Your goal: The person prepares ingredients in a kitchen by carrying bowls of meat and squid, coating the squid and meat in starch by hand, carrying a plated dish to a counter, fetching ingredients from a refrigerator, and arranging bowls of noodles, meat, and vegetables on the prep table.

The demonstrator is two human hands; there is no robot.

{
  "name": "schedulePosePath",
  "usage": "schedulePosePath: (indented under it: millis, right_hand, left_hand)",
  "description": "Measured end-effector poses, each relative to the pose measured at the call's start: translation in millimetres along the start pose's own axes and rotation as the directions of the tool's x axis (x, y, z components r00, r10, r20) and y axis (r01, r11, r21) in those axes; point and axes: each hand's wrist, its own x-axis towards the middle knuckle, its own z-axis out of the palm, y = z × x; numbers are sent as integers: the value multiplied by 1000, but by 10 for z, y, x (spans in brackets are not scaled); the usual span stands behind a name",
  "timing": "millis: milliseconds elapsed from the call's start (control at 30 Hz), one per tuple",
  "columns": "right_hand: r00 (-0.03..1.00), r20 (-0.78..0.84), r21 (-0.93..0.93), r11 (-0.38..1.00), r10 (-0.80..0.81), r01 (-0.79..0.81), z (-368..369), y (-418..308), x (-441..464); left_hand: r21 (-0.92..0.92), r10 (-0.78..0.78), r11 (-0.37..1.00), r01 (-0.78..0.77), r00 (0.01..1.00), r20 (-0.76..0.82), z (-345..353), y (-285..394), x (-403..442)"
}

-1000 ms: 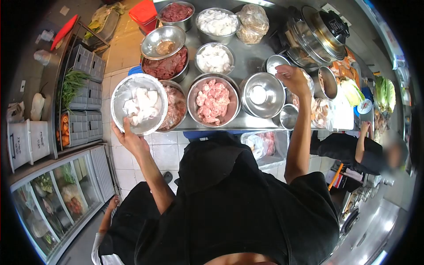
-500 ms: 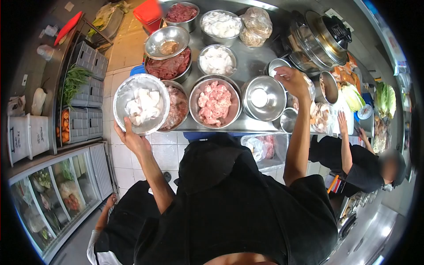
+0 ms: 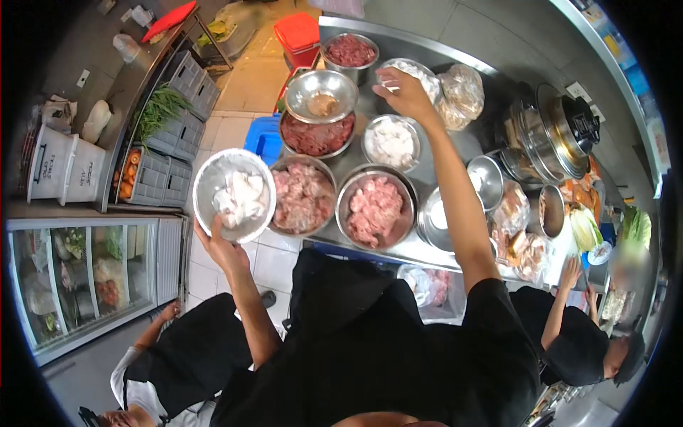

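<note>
My left hand (image 3: 226, 252) grips a metal bowl (image 3: 202, 213) from its near side. White, glossy cut pieces (image 3: 242, 199), perhaps squid or fish, lie in this bowl, which is held off the table's left end. My right hand (image 3: 404, 94) reaches to the far part of the table, fingers apart and nothing seen in them. It hovers beside a large bowl of white pieces (image 3: 416, 71), partly covering it. Between my hands stand a smaller bowl of white pieces (image 3: 391, 142), a bowl of pink meat (image 3: 373, 208) and a bowl of paler meat (image 3: 304, 196).
A steel bowl (image 3: 302, 92) with brown paste sits on dark red meat (image 3: 316, 135). Bagged food (image 3: 459, 96) and a large steel cooker (image 3: 544, 135) stand at right. A co-worker's hand (image 3: 569, 272) rests on a white board. Another person (image 3: 185, 356) is at lower left.
My right hand has moved from the small metal containers at right to the far bowl of white pieces. My left hand still holds its bowl; the view has shifted and turned.
</note>
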Motion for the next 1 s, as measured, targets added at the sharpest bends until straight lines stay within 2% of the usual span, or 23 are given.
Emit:
schedulePosePath:
  millis: [133, 200, 233, 267, 333, 367, 400, 467, 500, 533, 600, 633, 667, 733, 767, 800, 833, 867, 933, 1000]
  right_hand:
    - [994, 85, -120, 989, -73, 83, 481, 394, 998]
    - [971, 237, -337, 939, 16, 67, 725, 672, 1429]
    - [947, 215, -301, 906, -239, 297, 906, 1055, 1653]
    - [948, 206, -313, 901, -245, 301, 1001, 1209, 1817]
    - [965, 259, -530, 827, -51, 186, 1234, 1290, 1918]
    - [882, 423, -541, 839, 207, 62, 1265, 1333, 2081]
    - [872, 435, -543, 838, 223, 57, 1292, 1226, 2138]
    - [817, 399, -696, 718, 416, -26, 1308, 1000, 2020]
    - [840, 327, -801, 599, 434, 2, 1415, 1034, 1963]
    - [841, 312, -811, 585, 442, -7, 1422, 1085, 1969]
    - [840, 361, -810, 583, 405, 67, 1473, 1203, 1875]
    - [874, 341, -767, 640, 345, 46, 1467, 1507, 1850]
    - [879, 332, -773, 633, 342, 45, 1419, 1484, 1912]
    - [888, 295, -849, 524, 353, 74, 1362, 1427, 1927]
    - [885, 292, -852, 520, 364, 67, 1308, 1414, 1913]
    - [978, 153, -804, 594, 142, 40, 1226, 1415, 1911]
    - [997, -18, -748, 662, -76, 37, 1133, 1293, 1891]
    - [998, -22, -753, 658, -60, 23, 1021, 1165, 1876]
    - [960, 108, -498, 850, 257, -172, 779, 521, 1942]
    - [972, 151, -262, 955, 182, -139, 666, 427, 1862]
  left_hand:
    - [-9, -18, 1000, 18, 999, -40, -5, -15, 314]
    - [33, -52, 998, 53, 998, -26, -58, -68, 582]
    - [22, -82, 996, 82, 996, -27, -122, -121, 740]
    - [9, -115, 993, 115, 993, -30, -157, -190, 929]
    - [25, -166, 986, 167, 986, -20, -226, -181, 1221]
    - [8, -195, 981, 195, 981, 4, -232, -187, 1371]
    - [4, -234, 972, 234, 972, 25, -281, -195, 1459]
    - [43, -270, 962, 269, 963, 15, -321, -185, 1666]
    - [47, -283, 959, 281, 958, 44, -297, -199, 1787]
    - [47, -292, 956, 289, 954, 70, -273, -209, 1891]
    - [65, -286, 958, 280, 952, 106, -217, -177, 2030]
    - [62, -293, 956, 288, 949, 116, -186, -168, 2089]
    - [47, -295, 956, 291, 948, 122, -144, -176, 2147]
    - [51, -290, 957, 286, 948, 130, -134, -202, 2239]
    - [51, -291, 957, 287, 944, 155, -118, -201, 2268]
    - [52, -293, 956, 289, 938, 183, -97, -207, 2292]
    - [46, -307, 952, 304, 928, 210, -99, -236, 2326]
    - [56, -320, 947, 315, 922, 219, -78, -242, 2343]
    - [29, -339, 939, 343, 908, 247, -18, -255, 2379]
    - [55, -355, 934, 353, 895, 271, 15, -256, 2400]
